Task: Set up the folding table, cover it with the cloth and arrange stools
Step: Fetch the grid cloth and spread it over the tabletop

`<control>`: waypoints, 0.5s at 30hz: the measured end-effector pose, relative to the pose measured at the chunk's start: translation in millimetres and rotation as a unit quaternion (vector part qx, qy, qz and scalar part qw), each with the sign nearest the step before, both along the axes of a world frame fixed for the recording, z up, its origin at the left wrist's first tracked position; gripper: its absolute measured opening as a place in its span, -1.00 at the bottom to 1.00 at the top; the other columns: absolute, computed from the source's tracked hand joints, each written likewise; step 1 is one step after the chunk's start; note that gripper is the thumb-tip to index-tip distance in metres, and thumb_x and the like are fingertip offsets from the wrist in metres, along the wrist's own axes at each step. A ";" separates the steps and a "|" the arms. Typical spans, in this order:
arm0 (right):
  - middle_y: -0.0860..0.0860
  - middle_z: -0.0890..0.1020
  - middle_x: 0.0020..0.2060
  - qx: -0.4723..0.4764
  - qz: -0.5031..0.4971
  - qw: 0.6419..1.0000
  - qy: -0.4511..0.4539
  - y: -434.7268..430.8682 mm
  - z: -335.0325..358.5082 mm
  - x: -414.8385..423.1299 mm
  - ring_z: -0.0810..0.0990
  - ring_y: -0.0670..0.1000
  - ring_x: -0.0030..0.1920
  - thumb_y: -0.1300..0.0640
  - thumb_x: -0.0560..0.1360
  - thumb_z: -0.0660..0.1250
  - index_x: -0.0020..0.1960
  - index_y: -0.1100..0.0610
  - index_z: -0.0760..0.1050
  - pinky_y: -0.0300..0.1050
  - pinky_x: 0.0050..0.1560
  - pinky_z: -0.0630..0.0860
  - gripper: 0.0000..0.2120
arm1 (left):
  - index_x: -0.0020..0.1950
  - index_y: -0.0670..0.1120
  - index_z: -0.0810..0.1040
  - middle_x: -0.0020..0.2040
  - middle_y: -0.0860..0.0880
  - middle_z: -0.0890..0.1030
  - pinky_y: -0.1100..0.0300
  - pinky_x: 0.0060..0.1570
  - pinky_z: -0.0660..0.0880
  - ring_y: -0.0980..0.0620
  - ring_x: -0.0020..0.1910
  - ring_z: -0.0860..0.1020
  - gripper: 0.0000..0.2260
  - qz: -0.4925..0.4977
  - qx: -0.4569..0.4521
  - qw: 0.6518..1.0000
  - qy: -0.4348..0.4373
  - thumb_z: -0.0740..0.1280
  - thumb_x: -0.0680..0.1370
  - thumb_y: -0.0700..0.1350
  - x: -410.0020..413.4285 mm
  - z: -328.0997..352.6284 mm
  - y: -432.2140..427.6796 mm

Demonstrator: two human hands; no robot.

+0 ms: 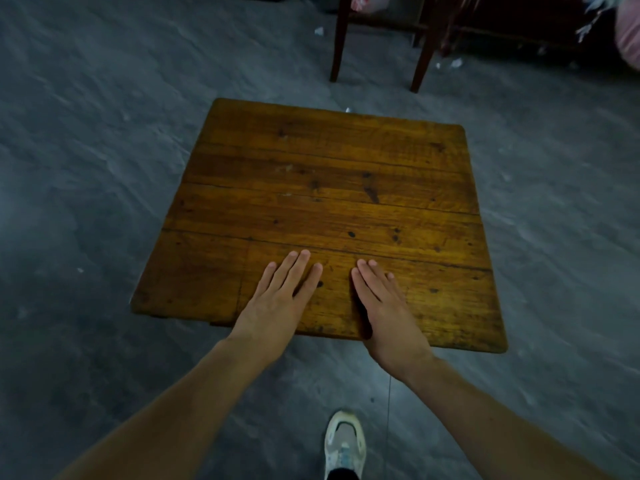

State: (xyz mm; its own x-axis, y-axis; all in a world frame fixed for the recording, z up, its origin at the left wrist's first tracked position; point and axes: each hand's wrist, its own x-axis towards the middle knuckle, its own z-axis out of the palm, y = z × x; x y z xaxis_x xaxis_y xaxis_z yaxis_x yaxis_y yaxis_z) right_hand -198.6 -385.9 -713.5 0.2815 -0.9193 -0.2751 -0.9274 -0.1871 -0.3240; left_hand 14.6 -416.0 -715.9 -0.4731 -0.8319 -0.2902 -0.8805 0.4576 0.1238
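A square wooden folding table (325,188) with a worn orange-brown plank top stands on the grey floor in front of me. Its legs are hidden under the top. My left hand (280,299) lies flat on the near part of the top, fingers straight and together. Just to its right my right hand (384,306) also rests flat on the wood, fingers straight, with the heel of the hand at the near edge. Neither hand holds anything. No cloth or stool shows in this view.
Dark red wooden furniture legs (420,60) stand just beyond the table's far edge. A pink bundle (628,32) sits at the top right. Small white scraps (456,63) lie on the floor there. My shoe (344,445) is on the floor below the table.
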 end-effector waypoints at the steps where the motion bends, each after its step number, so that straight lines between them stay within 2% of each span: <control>1: -0.05 -0.25 0.58 0.002 0.000 1.000 -0.002 -9.0 0.4 -2.8 -0.42 -0.09 0.53 0.31 0.46 0.41 0.61 0.09 -0.23 -0.16 0.46 -0.44 0.00 | 0.55 -0.02 -0.40 0.55 -0.11 -0.41 -0.07 0.54 -0.24 -0.10 0.54 -0.37 -0.01 0.003 -0.003 1.000 0.001 0.33 0.48 -0.37 -2.5 -0.1 -8.5; 8: -0.06 -0.24 0.58 0.010 -0.001 1.000 -0.005 -55.0 -4.1 -9.6 -0.39 -0.09 0.54 0.37 0.43 0.40 0.61 0.08 -0.21 -0.15 0.48 -0.40 0.00 | 0.54 -0.03 -0.41 0.56 -0.13 -0.38 -0.06 0.50 -0.29 -0.13 0.55 -0.34 -0.05 -0.002 -0.013 1.000 -0.005 0.31 0.53 -0.33 -9.1 -4.0 -52.4; 12: -0.03 -0.19 0.60 0.004 -0.006 1.000 -0.007 -71.8 -5.5 -0.9 -0.36 -0.07 0.55 0.37 0.44 0.38 0.62 0.11 -0.17 -0.13 0.49 -0.38 -0.03 | 0.57 -0.03 -0.34 0.57 -0.13 -0.34 -0.07 0.52 -0.25 -0.13 0.56 -0.31 -0.04 -0.010 -0.010 1.000 0.003 0.33 0.48 -0.37 -0.4 -3.6 -73.3; 15: -0.03 -0.23 0.59 0.004 -0.014 1.000 -0.007 -75.5 -4.0 11.0 -0.38 -0.05 0.55 0.36 0.46 0.36 0.61 0.11 -0.20 -0.13 0.49 -0.40 -0.05 | 0.56 -0.03 -0.37 0.57 -0.12 -0.36 -0.07 0.54 -0.23 -0.12 0.56 -0.32 -0.01 -0.014 -0.002 1.000 0.000 0.35 0.48 -0.36 9.3 -3.3 -82.3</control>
State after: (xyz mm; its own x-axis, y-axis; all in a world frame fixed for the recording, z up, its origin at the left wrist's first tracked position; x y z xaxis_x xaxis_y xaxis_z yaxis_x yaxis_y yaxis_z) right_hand -187.6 -461.4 -717.5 0.2598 -0.9248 -0.2780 -0.9273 -0.1587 -0.3389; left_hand 23.9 -498.3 -719.2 -0.4957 -0.8199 -0.2865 -0.8677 0.4820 0.1217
